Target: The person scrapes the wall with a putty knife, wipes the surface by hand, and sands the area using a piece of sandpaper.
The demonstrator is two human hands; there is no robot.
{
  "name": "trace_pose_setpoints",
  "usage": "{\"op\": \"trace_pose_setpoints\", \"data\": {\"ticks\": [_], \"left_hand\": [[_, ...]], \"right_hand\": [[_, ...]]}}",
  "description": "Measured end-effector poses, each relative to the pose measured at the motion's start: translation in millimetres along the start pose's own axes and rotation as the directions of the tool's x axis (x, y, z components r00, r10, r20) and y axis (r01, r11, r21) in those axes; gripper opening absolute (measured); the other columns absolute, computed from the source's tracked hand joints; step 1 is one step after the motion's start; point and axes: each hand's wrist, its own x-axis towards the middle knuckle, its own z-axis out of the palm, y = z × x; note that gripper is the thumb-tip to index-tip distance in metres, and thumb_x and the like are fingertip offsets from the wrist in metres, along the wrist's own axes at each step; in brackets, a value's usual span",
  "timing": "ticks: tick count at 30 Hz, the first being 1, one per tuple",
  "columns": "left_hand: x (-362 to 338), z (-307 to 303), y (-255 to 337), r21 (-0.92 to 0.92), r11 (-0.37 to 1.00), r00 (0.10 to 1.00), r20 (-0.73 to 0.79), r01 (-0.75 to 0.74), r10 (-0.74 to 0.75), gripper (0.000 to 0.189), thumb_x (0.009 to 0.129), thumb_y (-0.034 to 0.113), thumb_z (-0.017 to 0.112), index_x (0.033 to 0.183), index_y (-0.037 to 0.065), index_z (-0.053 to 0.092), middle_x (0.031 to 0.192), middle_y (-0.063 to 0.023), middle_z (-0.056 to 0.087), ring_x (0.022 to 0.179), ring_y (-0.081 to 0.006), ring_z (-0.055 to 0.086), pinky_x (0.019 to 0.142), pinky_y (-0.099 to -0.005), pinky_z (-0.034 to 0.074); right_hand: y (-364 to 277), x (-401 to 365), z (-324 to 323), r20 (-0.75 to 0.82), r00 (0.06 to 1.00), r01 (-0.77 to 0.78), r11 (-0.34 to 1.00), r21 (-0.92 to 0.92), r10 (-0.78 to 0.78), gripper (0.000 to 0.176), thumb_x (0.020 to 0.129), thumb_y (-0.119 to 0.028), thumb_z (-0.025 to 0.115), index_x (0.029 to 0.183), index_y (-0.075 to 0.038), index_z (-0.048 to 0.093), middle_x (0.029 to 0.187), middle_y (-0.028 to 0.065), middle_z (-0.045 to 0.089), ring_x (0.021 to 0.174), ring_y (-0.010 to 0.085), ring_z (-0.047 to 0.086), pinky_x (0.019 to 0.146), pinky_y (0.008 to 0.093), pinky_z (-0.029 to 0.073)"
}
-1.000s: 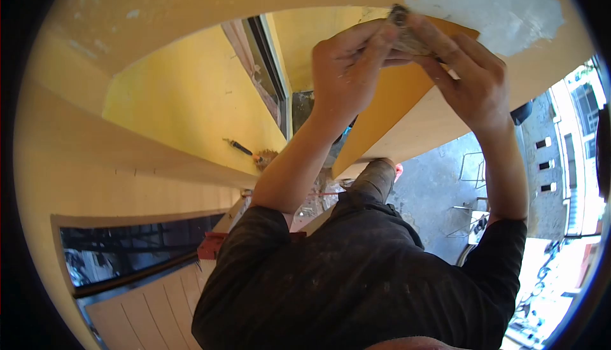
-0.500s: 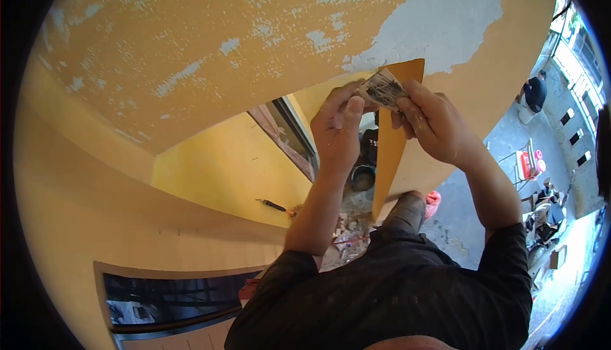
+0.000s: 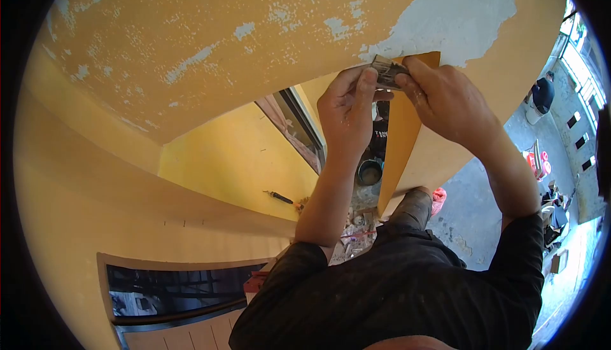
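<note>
Both hands meet at a small flat piece, probably folded sandpaper (image 3: 386,70), dark with whitish streaks. My left hand (image 3: 347,103) pinches its left end, thumb on the near face. At the other end my right hand (image 3: 449,98) grips it between thumb and curled fingers. Just beyond, the yellow-orange wall (image 3: 223,89) carries scattered white scraped spots. A large bare grey-white patch (image 3: 455,16) lies above my hands, near the corner of the opening.
Below is a ledge with a dark-handled tool (image 3: 279,197). A bucket (image 3: 369,172) stands on the floor under the opening. Rubble (image 3: 356,232) lies beneath my left arm. To the right, a co-worker (image 3: 543,93) is beside a white bucket, with a red item (image 3: 542,167) nearer.
The flat piece has tilted, showing a narrower face. Both hands have shifted slightly right and up in view, still gripping it. The whole view has moved a little too.
</note>
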Motion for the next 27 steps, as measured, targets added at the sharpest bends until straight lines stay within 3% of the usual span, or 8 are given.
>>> {"op": "trace_pose_setpoints", "data": {"ticks": [4,7,9,18,25,27], "left_hand": [[-3,1,3,-0.036,0.998,0.999,0.001,0.050,-0.050,0.023,0.096,0.014,0.057,0.104,-0.007,0.061,0.090,-0.0132,0.068,0.076,-0.0173,0.068,0.067,-0.0263,0.059],[-4,4,4,-0.065,0.998,0.999,-0.044,-0.012,0.009,0.024,0.096,0.013,0.056,0.102,-0.009,0.060,0.089,-0.0139,0.068,0.073,-0.0174,0.069,0.066,-0.0263,0.059],[-3,4,7,0.009,1.000,0.998,-0.060,-0.022,0.022,0.028,0.095,0.017,0.058,0.099,-0.010,0.060,0.085,-0.0171,0.068,0.072,-0.0227,0.070,0.065,-0.0310,0.061],[-7,6,7,-0.023,1.000,0.997,-0.076,-0.001,-0.001,0.028,0.095,0.018,0.058,0.098,-0.010,0.060,0.086,-0.0174,0.068,0.072,-0.0225,0.070,0.066,-0.0311,0.061],[-8,10,11,0.002,1.000,0.997,-0.080,0.000,0.000,0.028,0.095,0.017,0.058,0.101,-0.010,0.061,0.088,-0.0171,0.068,0.074,-0.0220,0.070,0.069,-0.0331,0.061],[-8,9,14,0.055,0.996,0.992,-0.108,0.076,-0.070,0.027,0.096,0.016,0.056,0.101,-0.010,0.059,0.088,-0.0170,0.069,0.074,-0.0199,0.070,0.067,-0.0277,0.059]], "right_hand": [[-6,5,-12,0.054,0.998,-0.027,0.999,0.020,0.026,0.026,0.095,-0.029,0.051,0.089,-0.005,0.057,0.061,0.0175,0.058,0.061,0.0395,0.058,0.057,0.0490,0.045],[-6,7,-13,0.111,0.994,-0.024,1.000,0.014,0.023,0.027,0.095,-0.030,0.050,0.089,-0.005,0.057,0.063,0.0173,0.059,0.064,0.0388,0.059,0.061,0.0490,0.046],[-6,9,-14,0.118,0.993,-0.014,1.000,0.016,0.012,0.028,0.096,-0.031,0.050,0.088,-0.005,0.058,0.066,0.0177,0.059,0.067,0.0383,0.060,0.065,0.0488,0.047],[-3,12,-18,0.109,0.993,0.058,0.996,-0.075,-0.050,0.031,0.095,-0.031,0.048,0.085,-0.005,0.061,0.071,0.0179,0.062,0.074,0.0380,0.061,0.070,0.0488,0.049],[-10,14,-28,0.169,0.985,0.000,0.991,-0.133,0.023,0.031,0.094,-0.031,0.050,0.086,-0.006,0.067,0.075,0.0175,0.065,0.076,0.0370,0.063,0.072,0.0471,0.051],[-9,14,-27,0.175,0.984,-0.009,0.995,-0.103,0.027,0.031,0.093,-0.031,0.050,0.088,-0.007,0.069,0.078,0.0173,0.066,0.077,0.0366,0.064,0.073,0.0462,0.052]]}}
